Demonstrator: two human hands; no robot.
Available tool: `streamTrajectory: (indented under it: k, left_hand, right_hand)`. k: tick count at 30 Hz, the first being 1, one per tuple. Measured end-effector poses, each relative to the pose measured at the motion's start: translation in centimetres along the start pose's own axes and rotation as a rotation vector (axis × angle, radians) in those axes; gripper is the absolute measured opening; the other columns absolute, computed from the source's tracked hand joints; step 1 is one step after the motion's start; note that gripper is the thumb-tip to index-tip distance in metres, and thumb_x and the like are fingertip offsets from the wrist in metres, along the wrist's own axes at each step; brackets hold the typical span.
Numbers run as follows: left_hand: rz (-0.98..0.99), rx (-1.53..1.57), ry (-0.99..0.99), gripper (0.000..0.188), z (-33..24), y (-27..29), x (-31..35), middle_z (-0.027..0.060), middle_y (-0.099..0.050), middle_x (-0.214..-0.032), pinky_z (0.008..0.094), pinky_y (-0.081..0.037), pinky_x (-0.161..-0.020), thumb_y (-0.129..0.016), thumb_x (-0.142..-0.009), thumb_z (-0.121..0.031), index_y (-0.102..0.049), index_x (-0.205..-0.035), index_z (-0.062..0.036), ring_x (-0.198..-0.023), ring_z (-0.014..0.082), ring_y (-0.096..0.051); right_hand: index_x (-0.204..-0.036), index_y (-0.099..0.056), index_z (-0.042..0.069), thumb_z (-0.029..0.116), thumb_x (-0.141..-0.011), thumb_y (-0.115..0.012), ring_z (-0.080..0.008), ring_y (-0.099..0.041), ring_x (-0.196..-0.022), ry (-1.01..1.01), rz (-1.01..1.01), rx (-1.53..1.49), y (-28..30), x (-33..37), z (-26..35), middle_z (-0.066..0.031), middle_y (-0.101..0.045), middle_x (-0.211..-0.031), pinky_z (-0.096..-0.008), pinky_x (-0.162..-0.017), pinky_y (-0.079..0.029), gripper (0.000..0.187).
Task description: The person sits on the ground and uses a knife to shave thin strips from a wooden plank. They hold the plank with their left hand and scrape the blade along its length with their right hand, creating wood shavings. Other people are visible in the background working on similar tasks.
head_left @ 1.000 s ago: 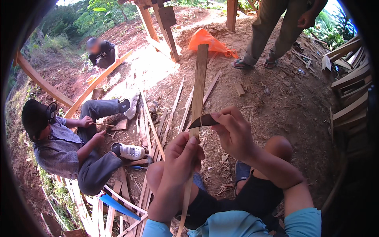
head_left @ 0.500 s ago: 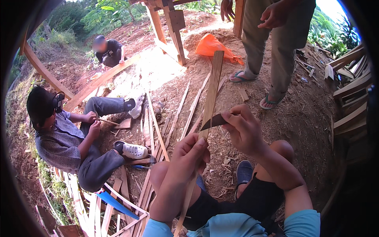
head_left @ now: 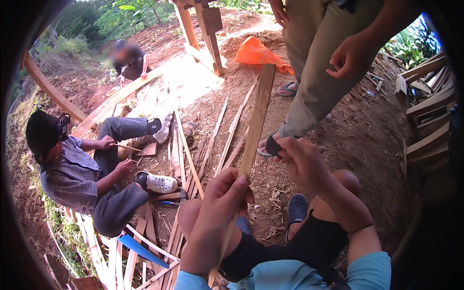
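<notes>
- Brown wooden strip (head_left: 258,116) sits gripped in the left hand (head_left: 224,200), thumb along its face; its long axis runs away from the body, leaning slightly right.
- Right hand (head_left: 302,162) pinches a dark blade (head_left: 273,145) just right of the strip, apparently apart from it; the left hand is nearer the strip, being on it.
- Right forearm angles inward from the lower right, wrist bent; left forearm rises steeply.
- Beyond, at left, a blue saw (head_left: 142,249) lies near a seated co-worker (head_left: 72,171).
- Farther off, an orange bag (head_left: 258,50) rests on the dirt.
</notes>
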State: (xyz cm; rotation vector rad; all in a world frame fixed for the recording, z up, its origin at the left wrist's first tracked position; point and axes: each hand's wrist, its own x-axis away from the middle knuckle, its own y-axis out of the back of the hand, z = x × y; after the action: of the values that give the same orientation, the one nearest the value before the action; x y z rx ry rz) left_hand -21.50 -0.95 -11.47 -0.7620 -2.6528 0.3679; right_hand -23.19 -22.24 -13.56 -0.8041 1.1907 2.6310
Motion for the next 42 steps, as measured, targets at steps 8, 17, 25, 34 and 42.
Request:
streamTrajectory:
  k: [8,17,25,34,42]
  left_hand:
    - [0.028,-0.022,0.026,0.017,0.2,-0.9,-0.1,0.0047,-0.058,-0.062,0.0173,-0.034,-0.037,-0.048,-0.093,-0.02,-0.052,-0.092,-0.0035,-0.041,0.0068,-0.047]
    - [0.045,-0.029,0.019,0.016,0.3,-1.5,0.3,0.0071,-0.058,-0.062,0.0179,-0.035,-0.036,-0.047,-0.093,-0.018,-0.053,-0.092,-0.0022,-0.04,0.0082,-0.047]
    - [0.097,-0.04,0.015,0.018,0.5,-1.7,0.2,0.009,-0.058,-0.063,0.0178,-0.036,-0.035,-0.047,-0.093,-0.018,-0.053,-0.092,-0.0006,-0.039,0.0091,-0.048]
    - [0.061,-0.08,0.008,0.018,0.8,-2.3,0.1,0.0088,-0.058,-0.063,0.0174,-0.035,-0.035,-0.046,-0.093,-0.018,-0.054,-0.093,-0.001,-0.039,0.0081,-0.048]
    - [0.085,-0.065,0.023,0.018,1.3,-2.4,0.0,0.0079,-0.059,-0.064,0.0175,-0.035,-0.035,-0.046,-0.094,-0.017,-0.055,-0.094,-0.0016,-0.039,0.0075,-0.047]
  right_hand:
    - [-0.092,-0.054,0.009,0.011,-0.08,-0.057,-0.0256,-0.059,-0.059,0.074,-0.102,0.04,1.1,-0.7,0.0,-0.0052,-0.058,-0.065,-0.0362,-0.057,-0.04,0.012]
    - [-0.089,-0.056,0.01,0.009,-0.078,-0.058,-0.0221,-0.057,-0.053,0.128,-0.2,0.074,1.3,-0.3,-0.9,-0.0028,-0.056,-0.062,-0.033,-0.052,-0.038,0.011]
    - [-0.085,-0.055,0.009,0.012,-0.081,-0.058,-0.0193,-0.053,-0.048,0.077,-0.336,0.009,1.0,0.7,-1.4,-0.0006,-0.053,-0.058,-0.0307,-0.049,-0.037,0.006]
    - [-0.075,-0.052,0.013,0.032,-0.076,-0.068,-0.0164,-0.052,-0.045,0.163,-0.237,0.135,1.8,0.2,-0.2,0.0017,-0.049,-0.054,-0.0301,-0.047,-0.037,0.025]
    - [-0.069,-0.051,0.012,0.032,-0.072,-0.071,-0.0144,-0.053,-0.045,0.216,-0.231,0.12,1.9,0.7,-1.5,0.0027,-0.048,-0.051,-0.0275,-0.046,-0.036,0.028]
